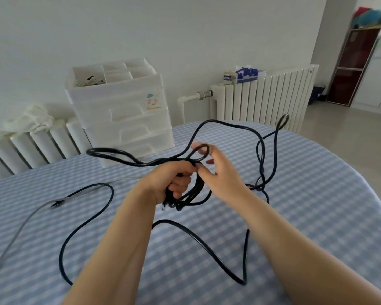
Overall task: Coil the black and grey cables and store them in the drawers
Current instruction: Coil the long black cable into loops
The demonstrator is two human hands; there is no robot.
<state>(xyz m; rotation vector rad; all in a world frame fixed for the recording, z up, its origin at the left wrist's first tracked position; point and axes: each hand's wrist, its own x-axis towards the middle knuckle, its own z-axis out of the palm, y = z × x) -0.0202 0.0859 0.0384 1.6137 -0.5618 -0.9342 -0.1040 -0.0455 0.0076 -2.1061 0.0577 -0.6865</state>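
Observation:
A long black cable (pixel 218 123) sprawls in loose loops over the blue-checked table (pixel 317 194). My left hand (pixel 172 181) is closed around a bundle of its coils, held above the table's middle. My right hand (pixel 216 170) touches the bundle from the right, with a small loop of black cable around its fingertips. A grey cable (pixel 20 227) lies flat on the table at the left, running toward the near edge. The white plastic drawer unit (pixel 121 115) stands at the table's far side, its drawers closed.
The drawer unit's top tray (pixel 90 77) holds some pale cords. White radiators (pixel 262 95) line the wall behind the table, one with a tissue box (pixel 248 73) and a jar on it. A white cloth (pixel 29 119) lies on the left radiator. A dark red cabinet (pixel 352 67) stands at the far right.

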